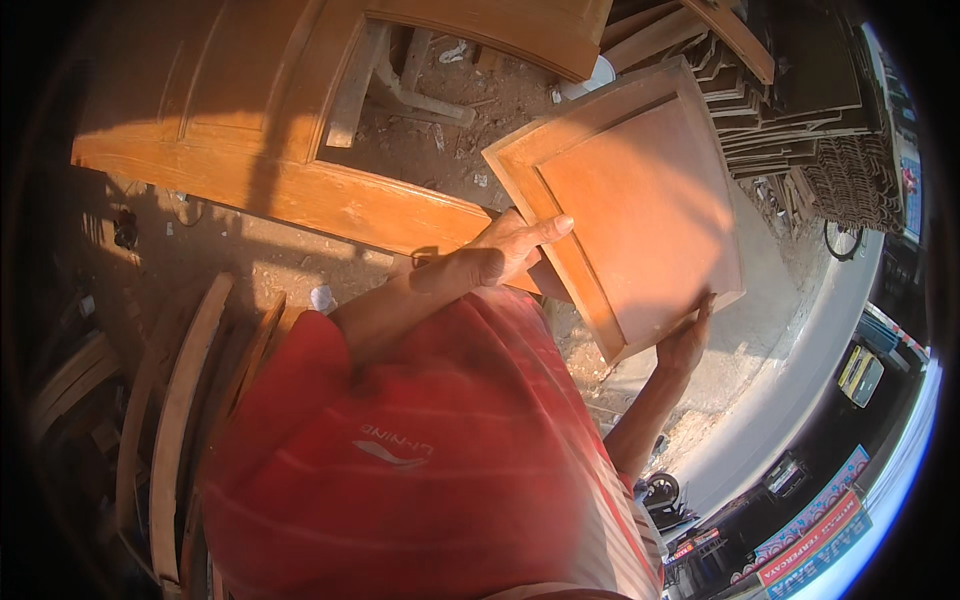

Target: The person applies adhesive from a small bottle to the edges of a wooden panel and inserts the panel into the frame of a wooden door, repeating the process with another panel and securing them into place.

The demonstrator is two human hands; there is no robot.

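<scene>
A framed wooden panel (640, 200), orange-brown with a raised flat centre, is held up at a tilt in front of my body. My left hand (515, 245) grips its left edge, with the thumb lying over the frame and the fingers hidden behind. At the lower right edge, my right hand (685, 340) is closed round the border near the corner. Beyond my left forearm lies a large orange-brown panelled wooden door (385, 212) with a rectangular opening; the held panel overlaps the view of its near end.
Stacked boards (790, 130) rise at the far right, beside a white bucket (592, 78). Curved wooden pieces (185, 430) stand at the left. Scraps litter the dirt ground (430, 150). A road (790, 400) with vehicles and a yellow vehicle (860, 377) runs along the right.
</scene>
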